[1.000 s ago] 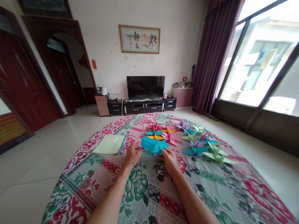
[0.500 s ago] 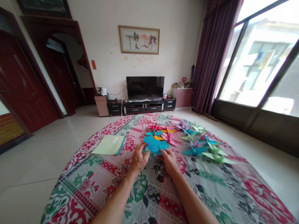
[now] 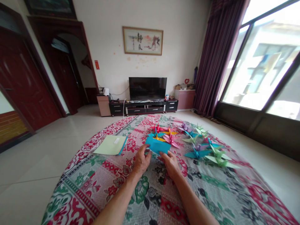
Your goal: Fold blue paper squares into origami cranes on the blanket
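A blue sheet of origami paper is held up between my two hands over the table. My left hand pinches its left edge, thumb and fingers closed on it. At the lower right corner my right hand grips the sheet with thumb and fingers. Just behind the sheet, and partly hidden by it, sit folded paper cranes: a red one, yellow ones and a pink one. Off to the left lies a stack of pale green paper with blue paper under it and a small white piece on top.
More paper cranes, among them a blue one, a green one and a purple one, stand to the right. A flowered cloth covers the round table. Beyond are a television on a low cabinet and a curtained window.
The blue sheet looks flatter and smoother, with a straighter top edge. My hands keep their hold on it, and the whole view has shifted slightly.
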The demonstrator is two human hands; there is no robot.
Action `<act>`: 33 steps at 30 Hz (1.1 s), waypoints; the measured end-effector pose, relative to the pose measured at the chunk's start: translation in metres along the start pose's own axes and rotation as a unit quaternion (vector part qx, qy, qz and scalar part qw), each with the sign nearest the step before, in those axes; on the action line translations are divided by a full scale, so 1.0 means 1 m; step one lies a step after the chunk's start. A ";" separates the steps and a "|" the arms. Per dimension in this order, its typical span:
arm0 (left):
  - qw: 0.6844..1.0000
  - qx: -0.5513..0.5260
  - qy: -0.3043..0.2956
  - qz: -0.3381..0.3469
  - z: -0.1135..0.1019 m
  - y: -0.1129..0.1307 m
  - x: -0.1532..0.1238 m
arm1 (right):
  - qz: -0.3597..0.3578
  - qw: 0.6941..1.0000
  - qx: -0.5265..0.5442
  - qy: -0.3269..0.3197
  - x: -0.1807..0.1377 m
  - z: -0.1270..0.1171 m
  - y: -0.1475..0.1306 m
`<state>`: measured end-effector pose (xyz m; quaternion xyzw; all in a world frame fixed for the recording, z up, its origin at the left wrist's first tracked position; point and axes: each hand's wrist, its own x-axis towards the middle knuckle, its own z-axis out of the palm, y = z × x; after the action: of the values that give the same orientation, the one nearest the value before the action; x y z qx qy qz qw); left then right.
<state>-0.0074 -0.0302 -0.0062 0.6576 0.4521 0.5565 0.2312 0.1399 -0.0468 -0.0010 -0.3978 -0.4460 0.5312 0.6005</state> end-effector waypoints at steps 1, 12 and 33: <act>1.000 0.004 -0.001 0.004 0.000 0.001 0.000 | 0.001 1.000 -0.014 0.002 0.000 0.000 0.000; 0.999 -0.015 -0.025 -0.022 -0.002 0.010 0.000 | -0.036 0.984 -0.169 0.033 -0.001 -0.001 -0.001; 0.995 -0.024 -0.061 -0.072 -0.006 0.001 0.003 | -0.001 0.996 -0.076 0.047 0.000 0.005 0.001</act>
<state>-0.0129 -0.0288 -0.0021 0.6503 0.4696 0.5083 0.3135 0.1345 -0.0466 -0.0003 -0.4667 -0.4569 0.4759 0.5891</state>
